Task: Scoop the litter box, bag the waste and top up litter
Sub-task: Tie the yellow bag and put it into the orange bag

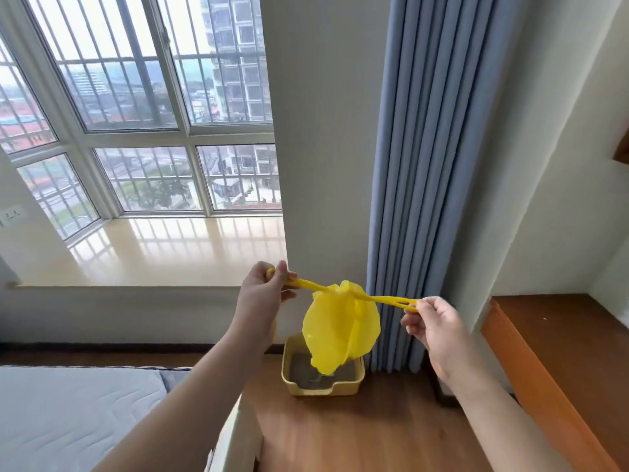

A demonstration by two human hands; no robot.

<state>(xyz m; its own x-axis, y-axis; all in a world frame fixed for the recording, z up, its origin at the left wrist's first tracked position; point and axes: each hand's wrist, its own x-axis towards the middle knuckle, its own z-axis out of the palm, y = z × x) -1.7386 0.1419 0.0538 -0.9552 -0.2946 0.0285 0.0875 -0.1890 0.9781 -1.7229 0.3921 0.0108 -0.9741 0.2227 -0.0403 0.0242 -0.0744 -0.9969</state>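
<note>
With the yellow bag (pixel 340 332) suspended directly above the litter box (pixel 321 386), left hand (pixel 262 298) and right hand (pixel 435 327) each pinching one stretched handle, excessive outward tension may tear a handle and drop waste into the box.

1. A bay window (pixel 136 107) with white frames and outer metal bars looks out on high-rise buildings under grey daylight.
2. Its glossy cream sill (pixel 163 250) reflects the panes.
3. A blue-grey pleated curtain (pixel 418 165) hangs against the off-white wall (pixel 323 131).
4. Wood-plank floor (pixel 357 437), a white quilted mattress (pixel 75 413) at left, an orange-brown wooden tabletop (pixel 561 352) at right.
</note>
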